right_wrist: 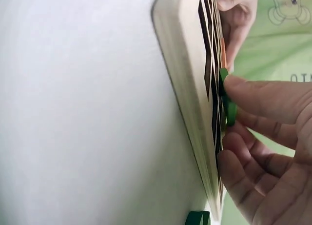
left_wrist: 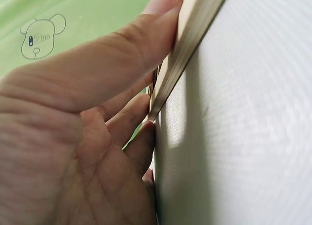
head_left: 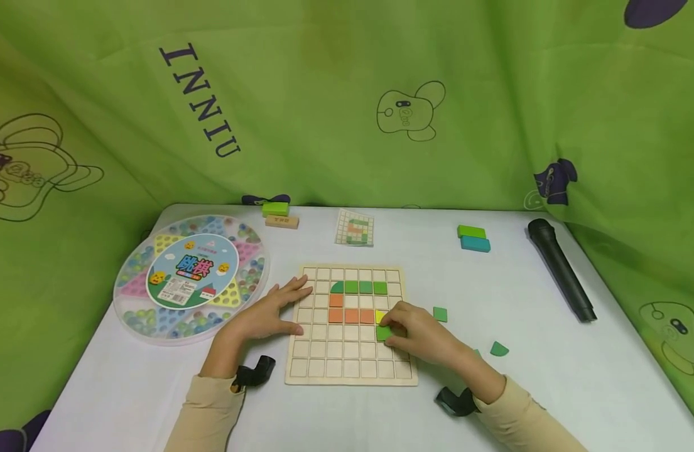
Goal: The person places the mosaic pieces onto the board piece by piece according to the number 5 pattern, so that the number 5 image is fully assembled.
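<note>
A wooden grid board [head_left: 318, 367] lies on the white table. My left hand [head_left: 267, 314] rests at its left edge with fingers spread, the thumb [left_wrist: 141, 44] touching the edge in the left wrist view. Over the board's right part, my right hand [head_left: 422, 333] pinches a green tile [head_left: 383, 333] between thumb and fingers. In the right wrist view this green tile [right_wrist: 228, 100] stands slightly tilted at the grid surface. Just above it is a yellow tile [head_left: 379, 316], partly covered by the fingers. Orange tiles [head_left: 351, 316] and a row of green tiles [head_left: 365, 287] fill other cells.
Loose green pieces lie right of the board: a square tile [head_left: 439, 314] and a rounded tile [head_left: 499, 349]. A pattern card [head_left: 355, 228] and small blocks [head_left: 474, 243] sit behind. A round marble game box [head_left: 191, 326] is at left, a black microphone [head_left: 561, 270] at right.
</note>
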A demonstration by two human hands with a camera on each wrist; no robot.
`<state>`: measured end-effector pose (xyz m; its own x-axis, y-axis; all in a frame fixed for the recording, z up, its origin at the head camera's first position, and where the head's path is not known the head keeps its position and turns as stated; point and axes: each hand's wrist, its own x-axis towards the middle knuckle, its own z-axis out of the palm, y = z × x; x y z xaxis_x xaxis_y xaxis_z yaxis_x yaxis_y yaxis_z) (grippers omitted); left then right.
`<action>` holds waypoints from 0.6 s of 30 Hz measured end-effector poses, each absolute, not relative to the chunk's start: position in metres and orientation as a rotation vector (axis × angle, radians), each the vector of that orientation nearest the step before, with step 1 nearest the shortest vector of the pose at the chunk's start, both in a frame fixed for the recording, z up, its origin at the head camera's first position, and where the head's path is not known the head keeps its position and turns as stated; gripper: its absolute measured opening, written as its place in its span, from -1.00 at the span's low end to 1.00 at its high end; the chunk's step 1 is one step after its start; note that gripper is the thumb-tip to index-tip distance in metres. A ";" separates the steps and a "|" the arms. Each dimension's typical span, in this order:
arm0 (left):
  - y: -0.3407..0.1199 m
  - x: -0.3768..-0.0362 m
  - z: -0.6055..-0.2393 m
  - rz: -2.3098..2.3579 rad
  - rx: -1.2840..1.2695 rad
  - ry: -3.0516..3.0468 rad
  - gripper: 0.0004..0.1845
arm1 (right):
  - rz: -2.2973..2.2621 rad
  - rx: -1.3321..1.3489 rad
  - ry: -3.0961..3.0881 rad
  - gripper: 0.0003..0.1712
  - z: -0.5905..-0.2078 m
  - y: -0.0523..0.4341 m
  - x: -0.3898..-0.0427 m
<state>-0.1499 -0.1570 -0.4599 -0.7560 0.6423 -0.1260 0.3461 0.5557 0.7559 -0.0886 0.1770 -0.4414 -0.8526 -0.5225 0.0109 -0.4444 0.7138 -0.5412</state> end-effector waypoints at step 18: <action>-0.157 -0.150 -0.459 1.025 0.801 2.412 -0.08 | -0.909 -0.410 2.921 -0.64 -0.428 0.234 -0.092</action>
<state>-0.1498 -0.1569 -0.4590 -0.7565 0.6403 -0.1333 0.3483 0.5670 0.7465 -0.0924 0.2338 -0.4276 -0.9632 -0.2673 0.0263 -0.2350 0.7914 -0.5643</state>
